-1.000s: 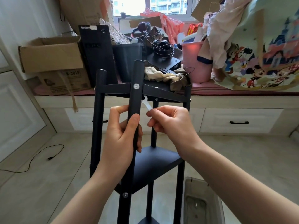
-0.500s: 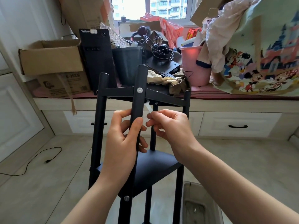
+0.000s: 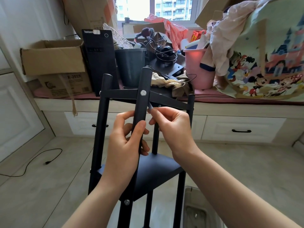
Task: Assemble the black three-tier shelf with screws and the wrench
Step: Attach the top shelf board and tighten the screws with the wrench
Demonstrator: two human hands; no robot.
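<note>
The black three-tier shelf (image 3: 105,122) stands upright in front of me, with its top tier (image 3: 166,98) at chest height and the middle tier (image 3: 158,171) below my hands. My left hand (image 3: 126,143) grips the near front post (image 3: 143,83) just under a silver screw (image 3: 143,92). Another screw (image 3: 126,202) shows lower on that post. My right hand (image 3: 172,127) pinches a small flat silver wrench (image 3: 150,105). The wrench's head is hidden behind the post under the top tier.
A window bench (image 3: 230,102) behind the shelf is piled with a cardboard box (image 3: 52,58), a black computer tower (image 3: 100,58), a dark bin (image 3: 131,66), a pink bucket (image 3: 197,68) and a cartoon-print cloth (image 3: 271,63). A grey plastic bin (image 3: 202,209) sits at bottom right. A cable (image 3: 32,160) lies on the floor at left.
My right hand has drawn closer to the post and the wrench has slipped further behind it. The view has tilted down slightly. My left hand keeps its grip.
</note>
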